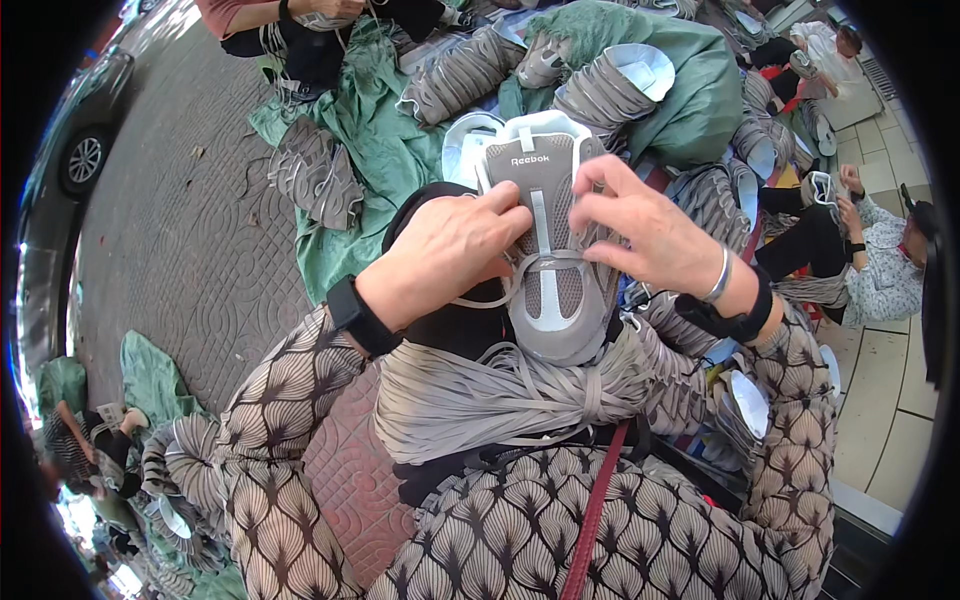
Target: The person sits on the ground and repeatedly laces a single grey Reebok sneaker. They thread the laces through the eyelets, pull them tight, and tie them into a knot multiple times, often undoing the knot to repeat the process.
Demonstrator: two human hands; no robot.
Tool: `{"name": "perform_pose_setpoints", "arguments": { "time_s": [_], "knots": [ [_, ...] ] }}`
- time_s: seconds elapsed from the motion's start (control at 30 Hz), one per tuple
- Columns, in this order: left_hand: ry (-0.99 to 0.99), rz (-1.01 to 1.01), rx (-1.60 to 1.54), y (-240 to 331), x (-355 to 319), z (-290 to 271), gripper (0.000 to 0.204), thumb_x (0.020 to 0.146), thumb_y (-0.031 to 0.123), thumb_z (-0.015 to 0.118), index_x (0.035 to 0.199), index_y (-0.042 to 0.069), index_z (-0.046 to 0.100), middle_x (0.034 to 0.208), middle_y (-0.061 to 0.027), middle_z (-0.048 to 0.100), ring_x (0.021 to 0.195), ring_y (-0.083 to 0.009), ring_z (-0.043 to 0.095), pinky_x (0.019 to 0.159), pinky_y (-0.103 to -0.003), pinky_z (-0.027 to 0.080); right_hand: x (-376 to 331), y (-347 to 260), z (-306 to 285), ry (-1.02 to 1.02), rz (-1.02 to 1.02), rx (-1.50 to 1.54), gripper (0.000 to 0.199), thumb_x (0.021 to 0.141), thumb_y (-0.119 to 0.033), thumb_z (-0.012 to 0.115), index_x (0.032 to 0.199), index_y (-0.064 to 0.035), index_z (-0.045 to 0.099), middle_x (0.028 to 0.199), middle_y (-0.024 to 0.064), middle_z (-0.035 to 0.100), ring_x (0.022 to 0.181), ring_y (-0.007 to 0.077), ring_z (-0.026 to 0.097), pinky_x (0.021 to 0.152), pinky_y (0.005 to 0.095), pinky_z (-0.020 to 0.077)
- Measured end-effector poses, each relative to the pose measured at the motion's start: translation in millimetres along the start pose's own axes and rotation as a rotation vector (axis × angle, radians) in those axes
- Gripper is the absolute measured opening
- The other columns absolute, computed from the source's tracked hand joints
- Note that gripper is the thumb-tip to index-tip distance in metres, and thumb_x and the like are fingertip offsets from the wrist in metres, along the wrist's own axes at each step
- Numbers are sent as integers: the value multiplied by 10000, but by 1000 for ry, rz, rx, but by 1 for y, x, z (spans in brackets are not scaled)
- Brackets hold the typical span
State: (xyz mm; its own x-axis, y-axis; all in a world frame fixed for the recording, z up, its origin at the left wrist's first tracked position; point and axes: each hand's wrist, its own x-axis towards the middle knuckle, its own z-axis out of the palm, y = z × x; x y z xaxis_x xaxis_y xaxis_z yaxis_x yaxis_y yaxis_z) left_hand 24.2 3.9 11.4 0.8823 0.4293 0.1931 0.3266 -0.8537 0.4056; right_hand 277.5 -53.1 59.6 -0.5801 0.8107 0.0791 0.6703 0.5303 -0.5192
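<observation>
A grey shoe upper with a mesh tongue and pale trim lies on my lap, its toe toward me. One pale flat shoelace crosses the throat low down, and a loop of it hangs out to the left. My left hand is closed on the upper's left edge; its fingertips are partly hidden. Over the right edge, my right hand has its fingers bent and apart, with nothing visible between them. Nearer my body, a thick tied bundle of shoelaces rests across my lap.
Nested stacks of grey shoe uppers lie ahead, around a full green sack and green sheeting. More uppers are piled on the right. Other people sit ahead, at right and far left. A car stands on the left paving.
</observation>
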Motion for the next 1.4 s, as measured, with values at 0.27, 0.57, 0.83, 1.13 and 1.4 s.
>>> {"name": "perform_pose_setpoints", "arguments": {
  "time_s": [0.27,0.57,0.83,1.13,1.4],
  "knots": [
    [-101,-29,-37,4,8,17,255,735,227,795,800,50,625,942,-98,569,727,-319,647,624,-431,522,21,-1,-11,-436,73,-417,344,729,-212,803,952,-60,590,1042,123,567,831,343,680,693,456,548],
    [-135,-228,-115,7,9,31,220,781,227,727,800,16,666,852,-174,633,767,-371,669,686,-459,554,-1,14,11,-274,-23,-335,257,759,-210,772,882,-77,589,923,98,558,733,321,656,631,463,529],
    [-283,-496,-274,2,32,35,179,769,117,620,818,-23,719,825,-256,691,829,-415,691,751,-456,566,-3,24,26,-169,46,-134,165,843,-189,669,779,-38,650,896,120,542,724,336,635,660,458,526],
    [180,-699,-984,8,24,45,152,899,100,652,851,-33,708,699,51,597,601,-15,486,504,-199,378,35,39,35,-511,415,-74,180,749,-160,629,752,5,703,790,213,685,795,371,680,736,448,540],
    [126,-606,-864,3,31,41,108,876,82,648,879,-24,669,675,1,616,506,-48,540,454,-217,434,33,34,50,-303,692,-39,189,701,-155,663,766,18,704,814,221,696,827,352,696,752,435,544]
  ]
}}
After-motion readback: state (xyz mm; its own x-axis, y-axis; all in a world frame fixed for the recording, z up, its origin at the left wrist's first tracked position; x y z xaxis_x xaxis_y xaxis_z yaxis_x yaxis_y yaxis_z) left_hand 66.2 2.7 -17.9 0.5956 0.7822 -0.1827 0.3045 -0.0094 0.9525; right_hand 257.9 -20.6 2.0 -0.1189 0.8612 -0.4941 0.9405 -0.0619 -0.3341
